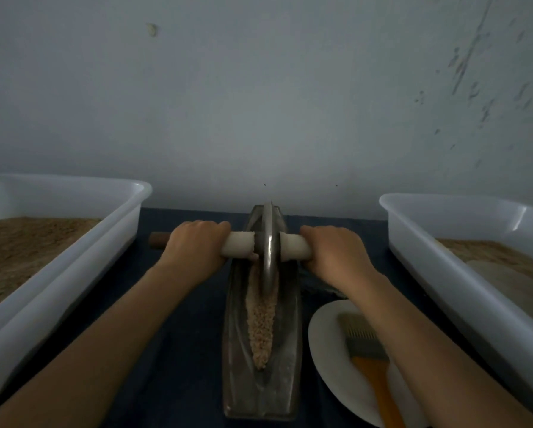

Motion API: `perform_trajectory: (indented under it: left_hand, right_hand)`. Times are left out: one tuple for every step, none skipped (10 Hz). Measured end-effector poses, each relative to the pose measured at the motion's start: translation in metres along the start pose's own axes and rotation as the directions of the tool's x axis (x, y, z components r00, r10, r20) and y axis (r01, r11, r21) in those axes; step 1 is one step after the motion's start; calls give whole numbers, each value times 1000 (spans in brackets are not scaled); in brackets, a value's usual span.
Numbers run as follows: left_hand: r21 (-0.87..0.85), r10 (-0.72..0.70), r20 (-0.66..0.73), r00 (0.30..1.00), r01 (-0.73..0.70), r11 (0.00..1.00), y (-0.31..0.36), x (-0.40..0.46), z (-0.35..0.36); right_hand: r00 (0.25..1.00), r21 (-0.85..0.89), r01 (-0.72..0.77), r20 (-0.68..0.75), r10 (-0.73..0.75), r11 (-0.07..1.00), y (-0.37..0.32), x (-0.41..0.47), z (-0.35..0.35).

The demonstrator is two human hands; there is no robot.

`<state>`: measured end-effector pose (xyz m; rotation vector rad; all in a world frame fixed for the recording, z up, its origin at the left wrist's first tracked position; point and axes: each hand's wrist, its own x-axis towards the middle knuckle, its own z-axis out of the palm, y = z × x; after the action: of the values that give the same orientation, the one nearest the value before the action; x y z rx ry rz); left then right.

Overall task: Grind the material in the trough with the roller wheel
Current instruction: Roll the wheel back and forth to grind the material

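A long metal trough [290, 350] lies on the dark table, running away from me. Coarse tan material [261, 325] fills its groove in the near half. The metal roller wheel [268, 248] stands upright in the far half of the groove, on a pale axle handle [239, 244] that crosses the trough. My left hand [194, 245] grips the axle left of the wheel. My right hand [336, 251] grips it on the right. The axle's brown left end [157, 240] sticks out past my left hand.
A white plastic tub [73, 264] with brown powder stands at the left. Another white tub [463, 273] with tan powder stands at the right. A white plate [327, 359] holding an orange-handled brush [370, 366] sits near the trough's right side. A grey wall rises just behind the table.
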<state>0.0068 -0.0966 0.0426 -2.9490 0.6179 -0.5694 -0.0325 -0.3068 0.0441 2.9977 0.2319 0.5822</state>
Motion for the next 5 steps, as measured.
perform_trajectory:
  left_hand:
    - [-47,19,262,965,-6,999,-2,-3,-17]
    - [-71,102,464,880,-78,994,-3,-10,-32]
    - [-175,184,622,761,-94,980,-6,-18,-46]
    - [-309,237,714,659,-8,951,-9,-21,-53]
    - [-331,227,691,686,22,943,-9,-19,-53]
  right_hand:
    - [970,28,9,243,-16,1000,-3,-5,-18]
    - [875,59,40,480,-63,997,-12,-12,-41]
    - [740,110,52,663,-112,993,-17,-21,-56]
    - [721,204,9,677,-148,979,-17,-24,-63]
    - [768,193,28,624,-144,981,-15,-21,-61]
